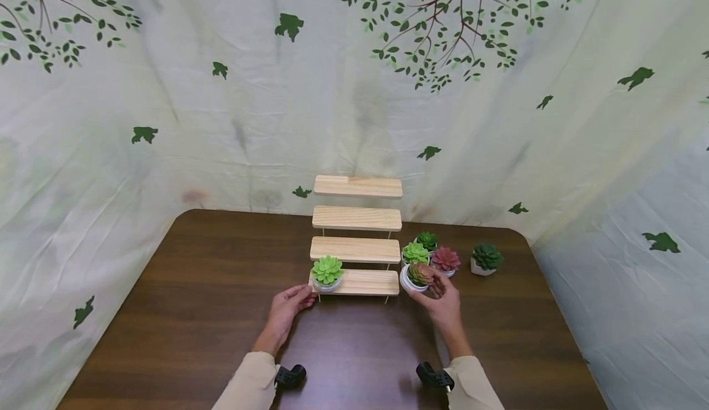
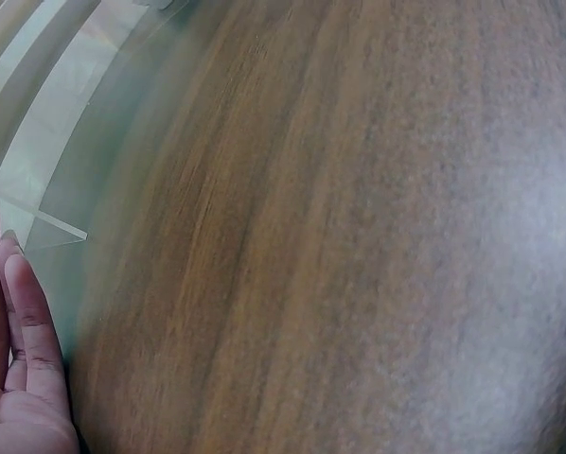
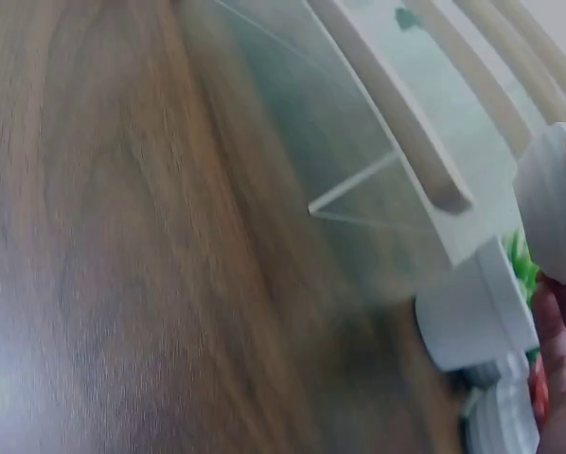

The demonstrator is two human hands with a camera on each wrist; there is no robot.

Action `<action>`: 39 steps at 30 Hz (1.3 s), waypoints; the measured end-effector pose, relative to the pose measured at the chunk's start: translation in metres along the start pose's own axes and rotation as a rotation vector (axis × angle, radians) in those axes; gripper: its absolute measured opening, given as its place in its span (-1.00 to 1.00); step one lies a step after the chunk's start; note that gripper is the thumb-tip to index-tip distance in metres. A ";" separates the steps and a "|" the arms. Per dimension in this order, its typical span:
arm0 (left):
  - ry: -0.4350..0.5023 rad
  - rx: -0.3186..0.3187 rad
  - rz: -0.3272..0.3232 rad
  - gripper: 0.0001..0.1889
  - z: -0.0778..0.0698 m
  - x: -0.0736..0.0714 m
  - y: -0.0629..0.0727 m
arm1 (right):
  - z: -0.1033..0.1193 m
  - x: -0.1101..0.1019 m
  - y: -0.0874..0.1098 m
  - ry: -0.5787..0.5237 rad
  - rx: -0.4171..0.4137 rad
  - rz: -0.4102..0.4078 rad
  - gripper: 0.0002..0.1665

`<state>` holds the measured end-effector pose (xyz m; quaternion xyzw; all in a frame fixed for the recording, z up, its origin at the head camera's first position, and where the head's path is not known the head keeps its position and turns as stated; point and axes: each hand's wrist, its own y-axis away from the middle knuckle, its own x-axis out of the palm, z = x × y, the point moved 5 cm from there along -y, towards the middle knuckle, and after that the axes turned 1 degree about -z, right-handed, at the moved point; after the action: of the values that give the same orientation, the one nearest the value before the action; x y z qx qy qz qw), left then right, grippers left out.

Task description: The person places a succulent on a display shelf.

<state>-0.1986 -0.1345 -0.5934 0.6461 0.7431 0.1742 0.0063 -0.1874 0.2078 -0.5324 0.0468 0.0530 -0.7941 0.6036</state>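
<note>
A four-tier wooden display stand (image 1: 360,250) stands at the back middle of the table. A bright green potted succulent (image 1: 327,269) sits on the left end of its lowest tier. My left hand (image 1: 288,308) is at that end, its straight fingers (image 2: 37,331) right at the shelf edge in the left wrist view. Off the stand's right side, my right hand (image 1: 443,305) holds a reddish-green potted succulent (image 1: 419,274) between thumb and fingers. Its white ribbed pot (image 3: 551,203) shows raised above another white pot (image 3: 477,307) in the right wrist view.
Right of the stand, a light green succulent (image 1: 415,252), a dark green one (image 1: 426,240) and a red one (image 1: 445,258) cluster close together. Farther right stands another dark green succulent (image 1: 487,257). A leaf-patterned curtain (image 1: 249,120) hangs behind the brown wooden table (image 1: 210,287).
</note>
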 end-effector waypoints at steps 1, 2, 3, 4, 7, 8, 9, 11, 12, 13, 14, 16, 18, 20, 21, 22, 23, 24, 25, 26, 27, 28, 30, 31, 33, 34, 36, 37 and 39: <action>-0.003 0.000 0.001 -0.75 0.000 0.000 0.000 | 0.002 0.003 0.000 -0.006 -0.008 0.006 -0.22; -0.001 -0.003 0.001 -0.76 0.000 -0.001 0.001 | 0.003 0.006 0.001 -0.009 -0.014 0.013 -0.23; -0.004 -0.004 0.001 -0.76 0.000 -0.001 0.001 | 0.004 0.009 0.001 -0.010 -0.020 0.021 -0.23; -0.005 -0.004 0.001 -0.75 0.000 -0.001 0.001 | 0.005 0.012 0.001 -0.007 -0.028 0.028 -0.24; 0.003 -0.008 0.000 -0.76 -0.001 -0.001 0.002 | 0.008 0.021 0.001 -0.014 -0.044 0.064 -0.25; 0.005 -0.008 0.000 -0.76 -0.002 0.000 0.002 | 0.009 0.024 0.001 -0.017 -0.049 0.077 -0.25; 0.004 -0.007 0.000 -0.76 -0.002 0.000 0.002 | 0.010 0.027 0.001 -0.019 -0.054 0.087 -0.24; 0.001 -0.005 0.004 -0.74 -0.002 0.001 0.002 | 0.012 0.032 0.001 -0.028 -0.054 0.105 -0.24; -0.003 -0.003 0.007 -0.73 -0.002 0.001 0.002 | 0.012 0.035 0.001 -0.028 -0.056 0.114 -0.24; -0.003 -0.006 0.007 -0.73 -0.002 0.001 0.002 | 0.013 0.037 0.001 -0.031 -0.061 0.124 -0.24; -0.005 -0.005 0.008 -0.72 -0.002 0.001 0.002 | 0.014 0.041 0.001 -0.025 -0.066 0.134 -0.24; -0.007 -0.004 0.002 -0.73 -0.001 0.000 0.002 | 0.015 0.047 0.002 -0.019 -0.075 0.159 -0.24; -0.005 -0.002 -0.003 -0.74 -0.001 -0.001 0.002 | 0.016 0.054 0.003 -0.018 -0.089 0.185 -0.24; -0.001 -0.003 -0.005 -0.75 0.000 -0.003 0.002 | 0.021 0.060 0.005 -0.016 -0.107 0.213 -0.25; -0.001 -0.002 -0.003 -0.75 -0.001 -0.003 0.002 | 0.026 0.062 0.007 -0.021 -0.112 0.228 -0.26; 0.001 -0.005 0.000 -0.74 -0.001 -0.003 0.002 | 0.026 0.065 0.007 -0.024 -0.119 0.236 -0.26; 0.001 -0.008 0.001 -0.74 -0.001 -0.003 0.002 | 0.027 0.068 0.007 -0.028 -0.122 0.246 -0.26; 0.003 -0.010 0.002 -0.74 -0.002 -0.003 0.003 | 0.028 0.071 0.008 -0.019 -0.137 0.256 -0.27; 0.003 -0.010 0.003 -0.73 -0.002 -0.002 0.003 | 0.032 0.074 0.009 -0.021 -0.139 0.267 -0.27; 0.002 -0.009 0.003 -0.73 -0.003 -0.002 0.003 | 0.036 0.076 0.011 -0.029 -0.133 0.278 -0.28; 0.004 -0.009 0.001 -0.73 -0.003 -0.002 0.003 | 0.037 0.079 0.012 -0.028 -0.140 0.286 -0.28; 0.006 -0.007 -0.001 -0.74 -0.003 -0.002 0.003 | 0.038 0.082 0.012 -0.028 -0.143 0.294 -0.28; 0.007 0.004 -0.001 -0.74 -0.003 -0.002 0.003 | 0.046 0.087 0.016 -0.035 -0.150 0.321 -0.30; 0.009 0.005 -0.001 -0.75 -0.003 -0.002 0.003 | 0.050 0.089 0.017 -0.047 -0.146 0.332 -0.30; 0.016 0.007 0.000 -0.76 -0.004 -0.002 0.004 | 0.047 0.093 0.017 -0.055 -0.145 0.347 -0.29; 0.016 0.010 0.002 -0.77 -0.004 -0.001 0.004 | 0.043 0.096 0.016 -0.064 -0.139 0.351 -0.28; 0.018 0.015 0.007 -0.77 -0.004 -0.001 0.005 | 0.035 0.100 0.013 -0.072 -0.135 0.357 -0.27; 0.022 0.014 0.007 -0.78 -0.004 -0.001 0.005 | 0.031 0.102 0.012 -0.071 -0.139 0.360 -0.26; 0.021 0.021 0.012 -0.77 -0.004 -0.001 0.006 | 0.023 0.104 0.009 -0.073 -0.137 0.359 -0.25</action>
<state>-0.1942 -0.1360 -0.5879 0.6487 0.7411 0.1731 -0.0096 -0.2065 0.1024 -0.5242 -0.0145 0.0756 -0.6694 0.7389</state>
